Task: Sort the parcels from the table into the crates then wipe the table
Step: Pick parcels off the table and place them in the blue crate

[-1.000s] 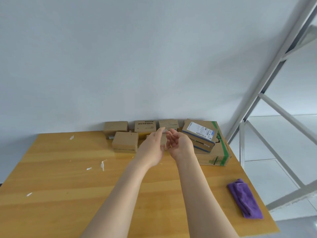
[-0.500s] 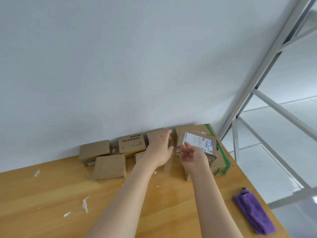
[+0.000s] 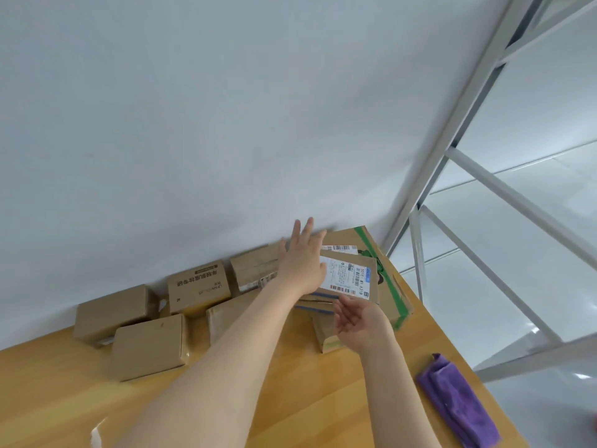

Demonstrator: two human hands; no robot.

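Several brown cardboard parcels lie along the wall on the wooden table (image 3: 64,399). A flat parcel with a white label (image 3: 352,279) rests on a large box with green tape (image 3: 384,286). My left hand (image 3: 303,257) reaches over the labelled parcel's far left corner, fingers straight and spread, near the wall. My right hand (image 3: 358,321) hovers palm up at that parcel's near edge, fingers relaxed, holding nothing. Left of them sit a printed box (image 3: 198,287), a plain box (image 3: 148,345) and another at the wall (image 3: 109,310).
A folded purple cloth (image 3: 458,405) lies by the table's right edge. A white scrap (image 3: 95,436) lies on the table at the bottom. A grey metal frame (image 3: 452,140) stands right of the table over a pale floor. No crate is in view.
The view has swung right and closer to the parcels. My left hand has moved from the small box behind onto the labelled parcel; my right hand has dropped to its near edge.
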